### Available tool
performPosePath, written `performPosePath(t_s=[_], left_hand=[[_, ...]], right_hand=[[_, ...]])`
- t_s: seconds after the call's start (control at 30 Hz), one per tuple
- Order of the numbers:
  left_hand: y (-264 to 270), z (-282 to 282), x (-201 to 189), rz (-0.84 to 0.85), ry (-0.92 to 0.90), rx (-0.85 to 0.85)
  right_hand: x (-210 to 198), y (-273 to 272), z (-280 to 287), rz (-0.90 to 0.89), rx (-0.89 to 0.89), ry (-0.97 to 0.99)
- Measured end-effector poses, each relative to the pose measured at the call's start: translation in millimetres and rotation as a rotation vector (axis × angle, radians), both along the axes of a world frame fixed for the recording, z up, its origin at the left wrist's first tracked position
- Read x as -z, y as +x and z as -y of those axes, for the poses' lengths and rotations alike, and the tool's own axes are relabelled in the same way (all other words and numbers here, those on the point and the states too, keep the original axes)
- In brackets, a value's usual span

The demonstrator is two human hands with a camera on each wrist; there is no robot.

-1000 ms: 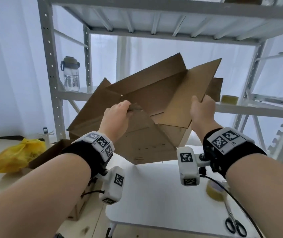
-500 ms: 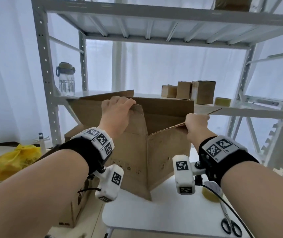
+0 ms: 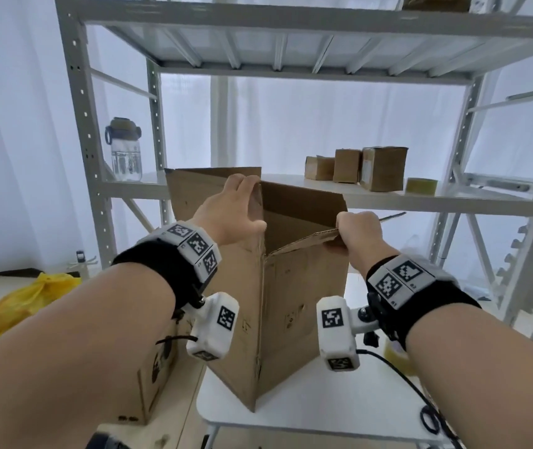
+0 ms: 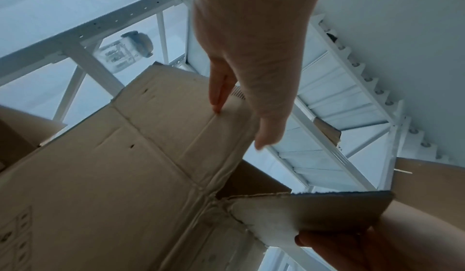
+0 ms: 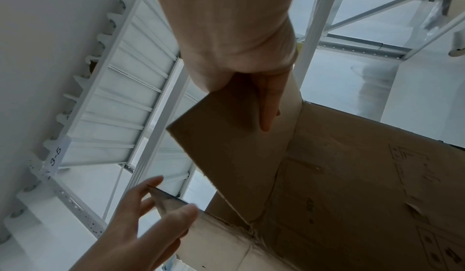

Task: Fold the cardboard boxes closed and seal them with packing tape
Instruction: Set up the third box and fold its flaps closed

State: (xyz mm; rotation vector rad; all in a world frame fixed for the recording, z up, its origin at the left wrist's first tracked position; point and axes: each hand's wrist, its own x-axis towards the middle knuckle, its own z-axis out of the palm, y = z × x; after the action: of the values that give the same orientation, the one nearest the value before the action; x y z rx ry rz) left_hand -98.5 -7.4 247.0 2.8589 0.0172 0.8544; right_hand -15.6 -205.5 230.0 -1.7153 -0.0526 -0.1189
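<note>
A brown cardboard box (image 3: 291, 303) stands upright on the white table (image 3: 323, 409), one corner towards me, its top flaps loose. My left hand (image 3: 242, 189) pinches the top edge of the left flap (image 4: 163, 106), which stands up; the thumb lies on the near face. My right hand (image 3: 352, 228) grips the right flap (image 5: 226, 146), which is bent outward and almost level. A yellowish tape roll (image 3: 394, 354) lies on the table, mostly hidden behind my right wrist.
Scissors (image 3: 430, 422) lie at the table's right front. The metal shelf (image 3: 291, 189) behind holds three small boxes (image 3: 381, 168), another tape roll (image 3: 420, 185) and a water bottle (image 3: 124, 150). A second carton (image 3: 152, 384) and a yellow bag (image 3: 22, 303) sit on the floor to the left.
The box was held up flat and tilted in the air; it has since come down onto the table, opened square. My left hand has risen with the left flap.
</note>
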Motion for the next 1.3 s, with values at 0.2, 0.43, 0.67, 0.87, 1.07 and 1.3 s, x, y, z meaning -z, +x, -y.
performPosePath(t_s=[0.2,0.43,0.67,0.87,1.07,1.3], left_hand=[[0.6,3.6,-10.8,-0.232,0.048,0.014],[-6.8,5.5,6.7,-0.106,0.191,-0.177],[-2.4,30.1,0.4,0.019,0.232,0.030],[-2.8,11.0,-4.9,-0.163,0.356,0.079],[-1.6,-10.9,-6.1,-0.284,0.411,0.173],[-10.7,-42.2,-16.5,-0.318,0.340,0.116]], right_hand=[[-22.8,-25.9,-12.2,0.040,-0.112,-0.079],[-19.8,-25.6,-18.5,0.230,-0.073,-0.340],[-17.5,-15.5,-11.9,0.303,-0.135,-0.582],[-28.0,-21.9,-6.2,0.125,-0.368,-0.602],[-42.2,-13.2,-5.8,0.762,0.016,-0.784],[-54.3,15.1,-9.8,0.443,-0.364,-0.977]])
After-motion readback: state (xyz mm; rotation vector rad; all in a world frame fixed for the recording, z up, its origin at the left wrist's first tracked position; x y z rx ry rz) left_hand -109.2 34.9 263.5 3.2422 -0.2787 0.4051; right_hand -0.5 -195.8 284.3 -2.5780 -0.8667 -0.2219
